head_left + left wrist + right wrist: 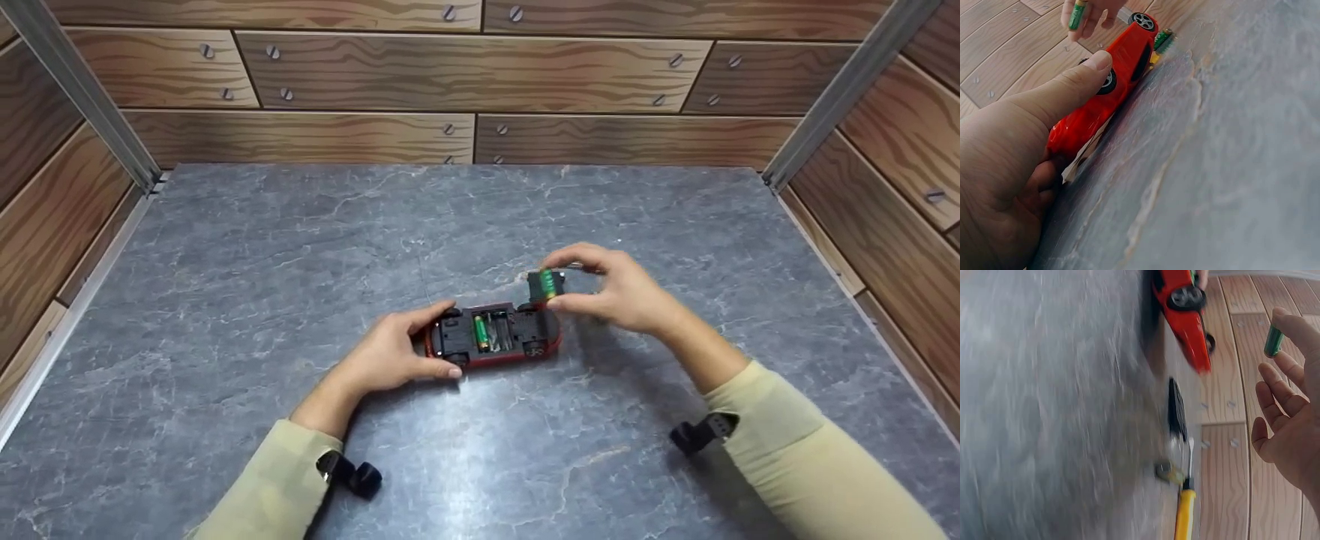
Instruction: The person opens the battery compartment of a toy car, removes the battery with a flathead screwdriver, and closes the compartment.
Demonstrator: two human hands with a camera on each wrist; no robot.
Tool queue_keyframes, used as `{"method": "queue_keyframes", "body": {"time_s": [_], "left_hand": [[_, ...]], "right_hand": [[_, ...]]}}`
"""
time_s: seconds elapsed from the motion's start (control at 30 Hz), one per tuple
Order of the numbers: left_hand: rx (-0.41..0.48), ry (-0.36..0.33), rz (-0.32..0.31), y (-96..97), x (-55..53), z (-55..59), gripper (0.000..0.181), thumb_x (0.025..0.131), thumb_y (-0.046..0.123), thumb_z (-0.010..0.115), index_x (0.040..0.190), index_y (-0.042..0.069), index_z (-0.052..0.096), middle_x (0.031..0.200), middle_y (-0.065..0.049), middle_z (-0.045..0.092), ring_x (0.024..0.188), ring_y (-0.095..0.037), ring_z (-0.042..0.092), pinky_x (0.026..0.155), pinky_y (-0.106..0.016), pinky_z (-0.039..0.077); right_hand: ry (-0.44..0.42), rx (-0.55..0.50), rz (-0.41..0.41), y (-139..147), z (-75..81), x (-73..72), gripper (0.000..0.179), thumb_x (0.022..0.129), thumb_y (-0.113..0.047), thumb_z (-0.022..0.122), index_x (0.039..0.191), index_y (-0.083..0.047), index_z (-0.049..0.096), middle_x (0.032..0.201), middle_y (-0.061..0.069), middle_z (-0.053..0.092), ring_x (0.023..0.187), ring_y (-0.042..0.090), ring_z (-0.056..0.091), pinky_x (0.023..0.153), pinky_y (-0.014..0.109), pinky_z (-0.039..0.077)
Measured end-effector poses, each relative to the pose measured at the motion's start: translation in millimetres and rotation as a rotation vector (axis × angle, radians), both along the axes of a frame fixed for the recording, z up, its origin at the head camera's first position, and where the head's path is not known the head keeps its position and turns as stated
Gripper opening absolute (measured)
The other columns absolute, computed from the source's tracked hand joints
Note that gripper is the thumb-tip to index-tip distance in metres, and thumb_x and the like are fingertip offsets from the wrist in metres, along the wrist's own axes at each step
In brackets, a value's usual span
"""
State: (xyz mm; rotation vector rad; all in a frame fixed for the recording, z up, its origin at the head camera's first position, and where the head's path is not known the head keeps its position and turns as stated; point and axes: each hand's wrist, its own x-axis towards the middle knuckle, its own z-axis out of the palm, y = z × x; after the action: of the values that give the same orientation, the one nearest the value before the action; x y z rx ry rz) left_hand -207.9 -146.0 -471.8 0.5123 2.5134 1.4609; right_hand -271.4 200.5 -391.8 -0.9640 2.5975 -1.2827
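A red toy car [517,358] lies upside down on the table, its battery compartment [501,331] uncovered. One green battery [481,333] sits at the compartment's left side. My left hand [390,351] grips the car's left end, thumb on the near side, as the left wrist view also shows with the car [1120,64]. Between thumb and index finger, my right hand [619,289] pinches another green battery [1274,338] just above the car's right end. Beyond it is a small black cover [534,288], seen on the table in the right wrist view.
In the right wrist view a screwdriver [1185,512] with a yellow handle lies past the cover, and a blurred battery [1169,472] lies beside it. The right hand hides these from the head camera. Wood-patterned walls [480,71] border the grey table [300,225].
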Motion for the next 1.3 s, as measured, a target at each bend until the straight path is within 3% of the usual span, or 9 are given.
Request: {"method": "queue_keyframes", "body": {"time_s": [0.33,0.57,1.0,1.3], "left_hand": [[-0.014,0.008,0.004,-0.6,0.8,0.7,0.106,0.071,0.04,0.099,0.161,0.021,0.048,0.15,-0.01,0.062,0.125,-0.025,0.064,0.12,-0.049,0.039],[-0.003,0.019,0.001,-0.8,0.6,0.4,0.104,0.072,0.038,0.099,0.161,0.018,0.049,0.148,-0.012,0.063,0.123,-0.026,0.065,0.118,-0.051,0.041],[-0.011,0.01,0.003,1.2,0.3,2.3,0.106,0.07,0.041,0.099,0.161,0.02,0.048,0.15,-0.011,0.061,0.121,-0.024,0.065,0.118,-0.05,0.04],[-0.002,0.003,0.001,0.3,0.4,0.8,0.107,0.07,0.04,0.099,0.161,0.019,0.047,0.151,-0.012,0.061,0.12,-0.025,0.065,0.117,-0.05,0.041]], "right_hand": [[0.002,0.016,-0.079,40,-3.2,-5.1,0.043,0.089,-0.013,0.088,0.128,-0.005,0.073,0.128,0.007,0.073,0.123,0.036,0.064,0.108,0.06,0.047],[0.002,0.05,-0.133,64,-10.7,-7.8,0.042,0.089,-0.014,0.088,0.127,-0.005,0.073,0.123,0.005,0.075,0.119,0.034,0.065,0.099,0.042,0.048],[-0.028,0.097,-0.178,93,-28.8,-12.0,0.045,0.089,-0.013,0.087,0.129,-0.001,0.07,0.122,0.014,0.074,0.116,0.032,0.066,0.096,0.05,0.047],[-0.058,0.07,-0.169,101,-39.5,-11.9,0.044,0.089,-0.008,0.086,0.129,0.002,0.07,0.122,0.017,0.074,0.115,0.034,0.068,0.098,0.031,0.055]]}}
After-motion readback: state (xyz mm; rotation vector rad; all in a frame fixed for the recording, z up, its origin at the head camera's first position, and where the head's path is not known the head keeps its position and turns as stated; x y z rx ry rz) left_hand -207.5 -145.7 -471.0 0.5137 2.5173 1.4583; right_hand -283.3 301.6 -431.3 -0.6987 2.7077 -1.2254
